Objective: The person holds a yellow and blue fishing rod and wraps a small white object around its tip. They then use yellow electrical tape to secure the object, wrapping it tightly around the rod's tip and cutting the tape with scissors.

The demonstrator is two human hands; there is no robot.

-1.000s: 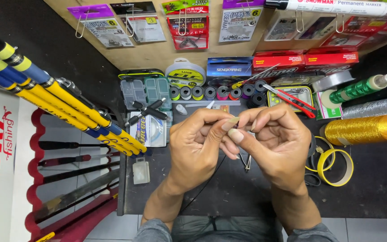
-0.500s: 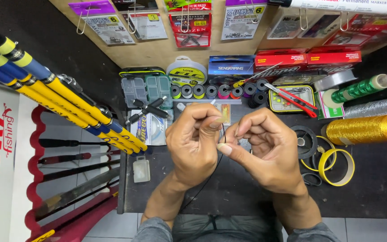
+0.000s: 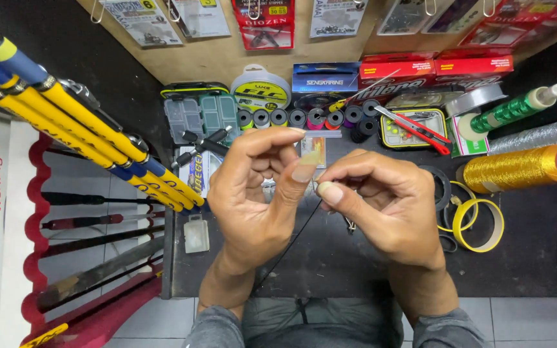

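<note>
1. The left hand (image 3: 256, 193) is hovering above the dark worktop (image 3: 356, 264), its fingers (image 3: 272, 138) curling inward and its thumb pressing up toward the fingertips; whatever it is pinching is too small to make out.
2. The right hand (image 3: 381, 200) is sitting just beside it, thumb tip nearly touching the left thumb; its fingers are bending together as if pinching, though the thing between them cannot be told.
3. A thin dark line (image 3: 291, 241) is running down from between the two hands toward the person's lap, passing over the worktop.
4. A row of small thread spools (image 3: 307, 118) in mixed colours is lying behind the hands; a clear compartment box (image 3: 201, 115) is standing to their left.
5. A big gold thread spool (image 3: 523, 166) is lying on its side to the right, with a green one (image 3: 507, 111) behind it; yellow tape rolls (image 3: 475, 222) are resting near the right wrist.
6. Yellow-and-blue rod handles (image 3: 78, 122) are slanting across the left side; red cutters (image 3: 414, 125) are lying on a small tin at the back.
</note>
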